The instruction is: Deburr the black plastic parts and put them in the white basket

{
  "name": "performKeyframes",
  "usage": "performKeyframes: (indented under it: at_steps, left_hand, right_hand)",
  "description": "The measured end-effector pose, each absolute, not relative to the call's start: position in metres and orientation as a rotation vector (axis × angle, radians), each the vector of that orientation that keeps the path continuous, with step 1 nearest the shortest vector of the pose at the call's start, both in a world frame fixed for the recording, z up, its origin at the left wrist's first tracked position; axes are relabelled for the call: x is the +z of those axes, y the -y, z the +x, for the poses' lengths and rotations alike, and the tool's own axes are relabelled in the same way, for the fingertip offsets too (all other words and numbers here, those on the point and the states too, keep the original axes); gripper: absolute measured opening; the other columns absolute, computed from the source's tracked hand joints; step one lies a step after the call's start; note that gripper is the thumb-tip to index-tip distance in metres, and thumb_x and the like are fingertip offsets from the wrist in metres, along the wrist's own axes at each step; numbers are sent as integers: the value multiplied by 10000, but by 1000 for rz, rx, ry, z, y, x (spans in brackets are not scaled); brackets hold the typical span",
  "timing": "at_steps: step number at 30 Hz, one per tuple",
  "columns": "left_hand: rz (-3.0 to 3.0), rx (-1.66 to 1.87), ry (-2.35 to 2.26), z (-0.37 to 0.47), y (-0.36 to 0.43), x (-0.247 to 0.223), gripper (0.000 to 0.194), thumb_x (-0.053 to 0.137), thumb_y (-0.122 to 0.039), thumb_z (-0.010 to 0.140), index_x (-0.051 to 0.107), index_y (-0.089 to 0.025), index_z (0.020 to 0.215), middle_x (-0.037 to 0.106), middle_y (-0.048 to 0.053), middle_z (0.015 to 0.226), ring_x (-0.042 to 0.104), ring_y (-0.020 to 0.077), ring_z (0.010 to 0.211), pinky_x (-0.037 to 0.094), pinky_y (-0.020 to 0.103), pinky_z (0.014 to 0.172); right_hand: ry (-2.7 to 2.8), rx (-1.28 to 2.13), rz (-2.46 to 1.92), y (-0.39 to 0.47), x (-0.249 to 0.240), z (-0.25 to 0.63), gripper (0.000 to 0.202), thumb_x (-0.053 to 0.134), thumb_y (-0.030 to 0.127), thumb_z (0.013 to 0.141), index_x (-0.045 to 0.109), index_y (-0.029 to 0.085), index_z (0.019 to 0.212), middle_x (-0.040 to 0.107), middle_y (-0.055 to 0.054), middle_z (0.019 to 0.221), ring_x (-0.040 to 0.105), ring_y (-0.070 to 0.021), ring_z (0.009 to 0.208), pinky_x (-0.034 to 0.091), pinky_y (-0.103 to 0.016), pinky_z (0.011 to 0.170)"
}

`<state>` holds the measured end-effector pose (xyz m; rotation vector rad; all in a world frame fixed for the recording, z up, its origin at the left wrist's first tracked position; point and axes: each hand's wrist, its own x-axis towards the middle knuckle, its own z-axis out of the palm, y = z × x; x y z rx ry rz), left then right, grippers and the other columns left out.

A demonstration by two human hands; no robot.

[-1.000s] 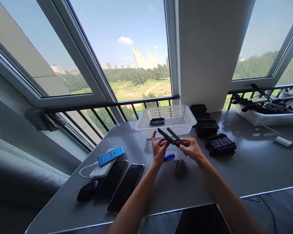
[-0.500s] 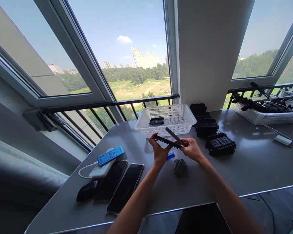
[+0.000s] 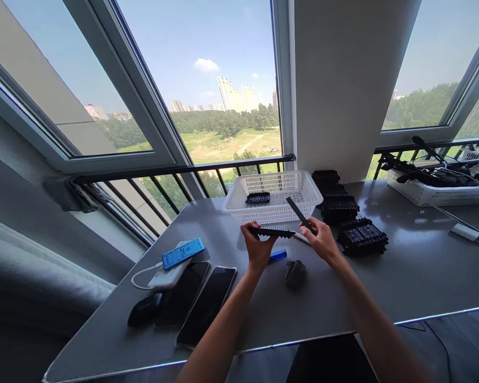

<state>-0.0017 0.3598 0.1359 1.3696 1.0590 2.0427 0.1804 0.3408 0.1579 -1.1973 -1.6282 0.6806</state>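
My left hand [image 3: 257, 247] is closed on the edge of a thin black plastic plate [image 3: 274, 233] with a toothed underside, held nearly level above the table. In my right hand [image 3: 321, 239] is a dark flat strip [image 3: 299, 213], tilted with its free end up and to the left. The strip and the plate are apart. A slim white object [image 3: 302, 238] shows between the plate and my right hand; whether I touch it I cannot tell. Below my hands lie a blue object [image 3: 278, 256] and a crumpled grey lump [image 3: 295, 273].
Beyond my hands stands a white basket [image 3: 271, 214] with a black toothed part [image 3: 258, 198] inside. Stacked black parts [image 3: 362, 237] sit to the right. Phones [image 3: 207, 306], a black mouse [image 3: 144, 309] and a blue device [image 3: 182, 254] lie left. Another basket [image 3: 443, 196] holds cables.
My right hand has moved right, drawing the dark strip away from the plate. The plate has turned closer to level in my left hand. The slim white object now shows between them.
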Motion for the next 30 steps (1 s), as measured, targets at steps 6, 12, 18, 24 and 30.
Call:
performKeyframes:
  at_steps: [6, 12, 18, 24, 30]
  left_hand:
    - [1437, 2038, -1082, -5, -363, 131, 618, 795, -162, 473, 321, -247, 860, 396, -21, 914, 440, 129, 857, 382, 284, 855]
    - [1543, 2033, -1120, -10, -366, 127, 642, 831, -208, 463, 329, -245, 861, 399, -20, 914, 443, 126, 838, 399, 274, 821]
    - [1689, 2003, -1148, -12, -363, 125, 594, 784, -128, 510, 322, -242, 866, 412, -9, 915, 459, 138, 876, 404, 291, 827]
    - [1747, 2008, -1129, -15, -364, 125, 573, 742, -54, 525, 324, -241, 869, 402, -23, 891, 443, 120, 839, 393, 259, 793]
    - [1693, 1993, -1168, -17, -367, 126, 599, 765, -77, 510, 318, -241, 873, 401, -26, 888, 434, 117, 820, 388, 253, 775]
  right_hand:
    - [1555, 628, -1187, -336, 159, 180, 369, 406, 515, 908, 557, 192, 812, 579, 6, 627, 525, -128, 533, 371, -228, 518]
    - [1799, 432, -1207, -333, 160, 179, 386, 531, 539, 858, 543, 195, 685, 579, -3, 620, 527, -137, 575, 354, -238, 562]
    - [1930, 327, -1233, -332, 161, 177, 395, 540, 522, 867, 531, 193, 649, 590, -9, 627, 494, -127, 562, 308, -241, 533]
    - [1927, 358, -1169, -334, 158, 181, 423, 541, 526, 867, 494, 191, 613, 541, 9, 588, 446, -114, 544, 291, -242, 522]
    - [1910, 385, -1187, -337, 157, 187, 425, 556, 536, 848, 502, 192, 605, 547, 7, 589, 451, -118, 548, 294, -244, 527]
